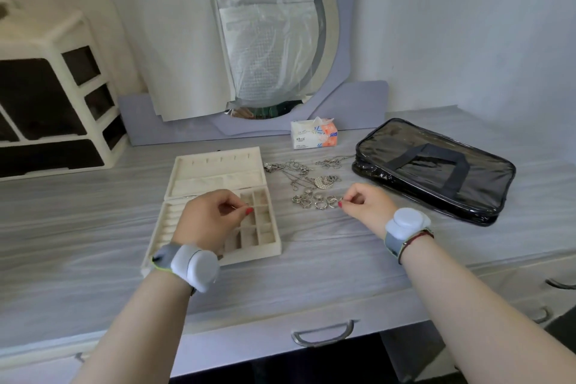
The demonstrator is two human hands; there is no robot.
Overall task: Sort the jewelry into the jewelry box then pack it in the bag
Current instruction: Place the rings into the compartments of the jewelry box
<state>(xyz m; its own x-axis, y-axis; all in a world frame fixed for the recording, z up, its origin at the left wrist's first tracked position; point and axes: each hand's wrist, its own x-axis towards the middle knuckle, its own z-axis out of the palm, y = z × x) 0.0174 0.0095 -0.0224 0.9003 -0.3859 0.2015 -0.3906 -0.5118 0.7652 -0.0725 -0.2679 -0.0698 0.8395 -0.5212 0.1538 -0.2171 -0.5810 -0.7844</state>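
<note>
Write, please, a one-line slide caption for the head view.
The left hand pinches a small item over the open box; the right hand pinches a ring near the bag.

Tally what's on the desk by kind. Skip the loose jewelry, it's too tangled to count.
Jewelry box: 1
Clear zip bag: 1
Tissue pack: 1
Drawer organizer: 1
Mirror: 1
Total: 5
</note>
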